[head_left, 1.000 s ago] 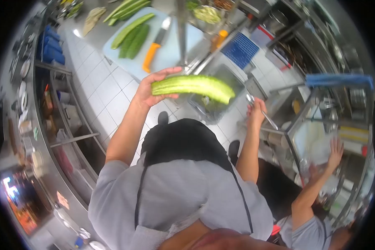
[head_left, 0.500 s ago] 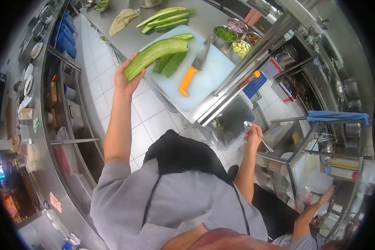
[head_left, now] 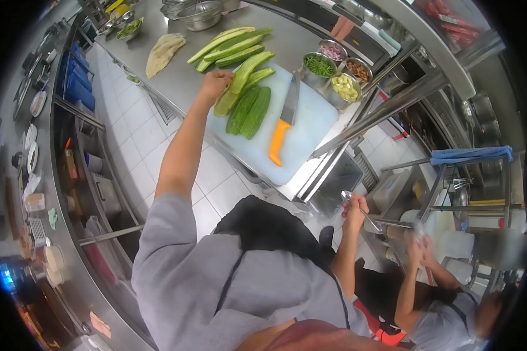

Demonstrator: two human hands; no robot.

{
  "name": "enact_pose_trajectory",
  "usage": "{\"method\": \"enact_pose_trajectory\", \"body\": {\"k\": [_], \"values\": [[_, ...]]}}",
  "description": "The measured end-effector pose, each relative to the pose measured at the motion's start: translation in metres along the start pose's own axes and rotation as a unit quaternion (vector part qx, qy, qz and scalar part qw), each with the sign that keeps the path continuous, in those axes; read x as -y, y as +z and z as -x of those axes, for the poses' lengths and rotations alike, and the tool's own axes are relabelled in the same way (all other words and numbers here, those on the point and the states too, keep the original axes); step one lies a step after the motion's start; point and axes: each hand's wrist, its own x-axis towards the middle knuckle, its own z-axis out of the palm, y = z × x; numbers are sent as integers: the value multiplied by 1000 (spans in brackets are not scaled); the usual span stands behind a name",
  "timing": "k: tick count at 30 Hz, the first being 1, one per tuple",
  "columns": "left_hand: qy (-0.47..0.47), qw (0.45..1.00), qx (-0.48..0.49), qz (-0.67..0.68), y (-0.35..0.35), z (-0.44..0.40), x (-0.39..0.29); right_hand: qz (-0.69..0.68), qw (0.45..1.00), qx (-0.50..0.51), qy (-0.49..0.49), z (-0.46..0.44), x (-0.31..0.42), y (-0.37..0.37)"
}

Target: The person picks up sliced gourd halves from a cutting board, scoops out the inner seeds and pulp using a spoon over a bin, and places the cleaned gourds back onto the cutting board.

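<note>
Here, the left hand [head_left: 217,83] clamps a cucumber half [head_left: 240,81], the right hand [head_left: 355,208] a spoon [head_left: 346,195]; skin-up pieces [head_left: 256,114] separate half from chef's knife [head_left: 283,123].

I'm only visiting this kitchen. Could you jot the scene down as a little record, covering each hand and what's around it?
Left grip: bare hand against a pale-green vegetable half; how firmly is unclear
Right grip: holding a metal spoon
Cutting board: bears two dark-green pieces and a knife with an orange handle
Beyond board: long green strips
Beside board: four metal bowls of chopped food
Nearby: another person's hands
</note>
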Motion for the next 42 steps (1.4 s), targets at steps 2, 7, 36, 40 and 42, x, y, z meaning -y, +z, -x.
{"method": "enact_pose_trajectory", "body": {"k": [2,7,36,40,42], "values": [[-3,999,32,-40,-6,-10,0,2,1000,-8,0,4,-6,-4],[76,985,1,-154,-26,-60,6,26,999,-31,-4,7,-8,-5],[57,885,-56,-459,-13,-173,-1,182,981,-34,-57,42,10,-14],[-24,988,-54,-145,-32,-129,-5,162,986,-9,-39,31,17,-17],[-76,997,-25,9,-45,-87,-14,155,987,3,-46,19,10,-22]]}}
